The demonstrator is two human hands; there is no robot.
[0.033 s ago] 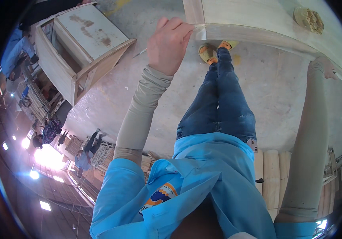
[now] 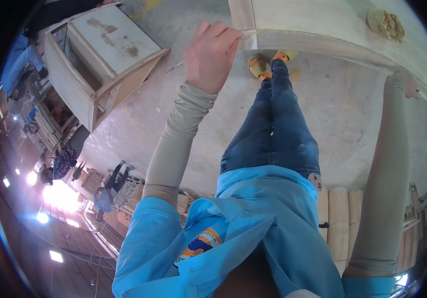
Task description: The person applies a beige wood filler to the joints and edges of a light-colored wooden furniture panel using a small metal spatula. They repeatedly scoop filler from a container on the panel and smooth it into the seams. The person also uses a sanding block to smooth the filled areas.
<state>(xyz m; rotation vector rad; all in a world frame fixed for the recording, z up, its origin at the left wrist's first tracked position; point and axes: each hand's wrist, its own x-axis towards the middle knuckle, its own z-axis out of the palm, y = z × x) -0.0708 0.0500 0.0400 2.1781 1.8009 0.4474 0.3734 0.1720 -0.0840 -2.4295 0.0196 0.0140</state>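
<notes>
My left hand is closed beside the corner joint of a pale wooden furniture piece. A thin pointed tool sticks out from the left side of that fist; its other end is hidden by the fingers. Pale filler-like material shows on the joint right by the fingertips. Far to the right, my right hand is at the curved front edge of the same piece, its fingers curled and partly hidden. On the top surface lies a round holder with a rough tan lump of putty.
An unfinished wooden cabinet with an open compartment and brown patches stands at the left. My feet in yellowish shoes are on the concrete floor under the edge. Other people and wood stacks are farther off.
</notes>
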